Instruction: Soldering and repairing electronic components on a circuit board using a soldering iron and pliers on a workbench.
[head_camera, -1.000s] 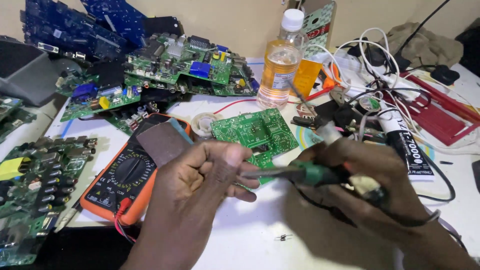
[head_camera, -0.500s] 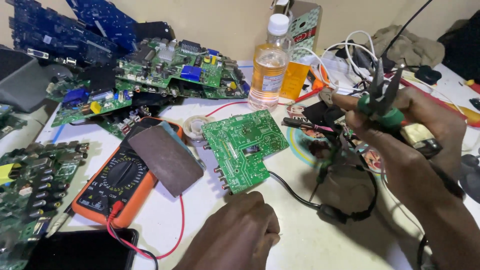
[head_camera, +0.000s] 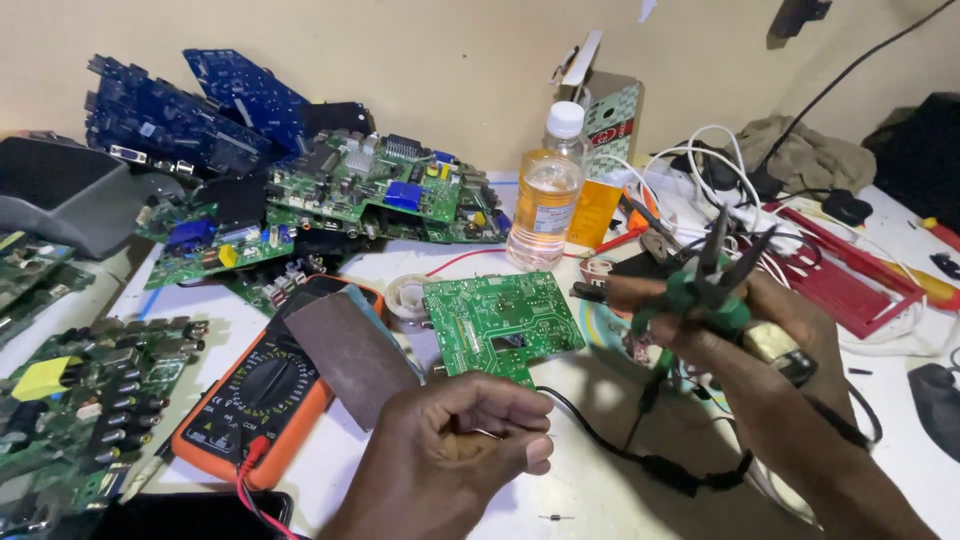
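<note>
Two hands up: right hand (head_camera: 735, 320) grips green pliers (head_camera: 705, 285), left hand (head_camera: 470, 435) loosely curled, empty, near board (head_camera: 500, 325); steady board before working

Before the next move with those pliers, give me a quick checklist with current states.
1. Right hand grips green-handled pliers: ok.
2. Pliers tips raised off the table, pointing up: ok.
3. Anything held in the pliers tips: cannot tell.
4. Small green circuit board lies flat and uncovered on the table: ok.
5. Left hand free of tools, loosely curled near the board: ok.
6. Black cable runs across the table in front of the board: not ok.
</note>
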